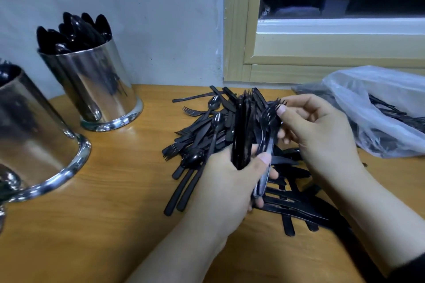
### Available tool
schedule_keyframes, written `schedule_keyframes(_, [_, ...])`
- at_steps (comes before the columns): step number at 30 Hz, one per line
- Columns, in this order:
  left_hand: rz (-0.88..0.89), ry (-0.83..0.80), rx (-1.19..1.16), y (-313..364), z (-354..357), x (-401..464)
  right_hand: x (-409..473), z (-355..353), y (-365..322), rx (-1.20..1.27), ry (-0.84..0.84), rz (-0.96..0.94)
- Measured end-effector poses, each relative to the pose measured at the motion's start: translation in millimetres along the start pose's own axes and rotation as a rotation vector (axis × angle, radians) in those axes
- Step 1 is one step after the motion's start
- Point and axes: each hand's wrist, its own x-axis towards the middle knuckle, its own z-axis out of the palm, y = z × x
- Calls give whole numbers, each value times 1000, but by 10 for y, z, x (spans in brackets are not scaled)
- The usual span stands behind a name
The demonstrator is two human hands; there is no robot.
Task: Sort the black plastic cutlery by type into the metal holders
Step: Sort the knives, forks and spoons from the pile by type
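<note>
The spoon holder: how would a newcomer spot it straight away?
Start at the white wall left of the window. The spoon holder is the shiny metal cylinder standing nearest that wall. Unlike the nearer holder, black spoon bowls crowd above its rim.

A single camera, worn on the person's head, looks forward and steeply down onto a wooden counter [110,190] from close above. The wide-angle lens bends the edges, so the near metal holder [34,135] at the left border leans outward and is cut off by the frame. Both forearms enter from the bottom edge, the left hand [225,181] and right hand [322,131] meeting just right of centre, very near the lens. The view faces a pale wall [161,18] where the counter ends, with a window frame [241,30] filling the upper right. There is no second view.
</note>
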Motion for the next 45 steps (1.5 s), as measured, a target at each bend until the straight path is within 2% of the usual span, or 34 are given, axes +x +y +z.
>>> schedule_keyframes(6, [42,0,44,9,-91,-19,-59,60,-65,-110,10,-82])
schedule_keyframes(9, [96,128,5,-1,-362,-38,-78,64,-120,-214,-6,-102])
schedule_keyframes(13, [100,331,9,-94,-984,-99,-89,192,-248,-607,-167,-125])
schedule_keyframes(15, [93,375,32,-143,-1235,-114,-134,405,-345,-665,-244,-157])
schedule_keyframes(17, [92,392,53,-176,-1396,-87,-172,680,-413,-713,-339,-167])
schedule_keyframes(21, [95,439,8,-228,-1502,13,-136,1207,-343,-986,-576,-211])
schedule_keyframes(27, [95,429,17,-281,-1489,76,-148,1521,-97,-1212,-679,-212])
schedule_keyframes(35, [94,435,30,-254,-1463,77,-150,1402,-51,-1110,-618,-351])
schedule_keyframes(38, [103,443,11,-247,-1470,70,-64,1326,-180,-923,-478,-479])
schedule_keyframes(42, [112,445,20,-211,-1452,50,-14,1217,-522,-564,-191,-351])
schedule_keyframes(45, [98,458,54,-208,-1439,47,18,1149,-632,-344,-143,-222])
